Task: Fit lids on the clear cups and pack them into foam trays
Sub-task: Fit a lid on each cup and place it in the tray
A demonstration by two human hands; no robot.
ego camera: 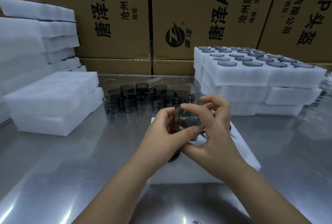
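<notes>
Both hands meet over a white foam tray (244, 153) at the table's middle. My left hand (165, 132) grips a dark round lid (174, 121), seen edge-on. My right hand (213, 126) pinches a smoky clear cup (180, 119) between forefinger and thumb, right against the lid. A lidded cup (191, 122) shows in the tray just behind the fingers. Another dark cup (173, 156) is partly hidden under my left wrist. Several loose open cups (143, 98) stand clustered farther back on the metal table.
At the right, stacked foam trays (233, 78) carry rows of loose lids (251, 63). Foam trays (53, 98) are piled at the left, with a taller pile (27, 35) behind them. Cardboard boxes (115, 26) wall off the back. The steel table (71, 161) is shiny.
</notes>
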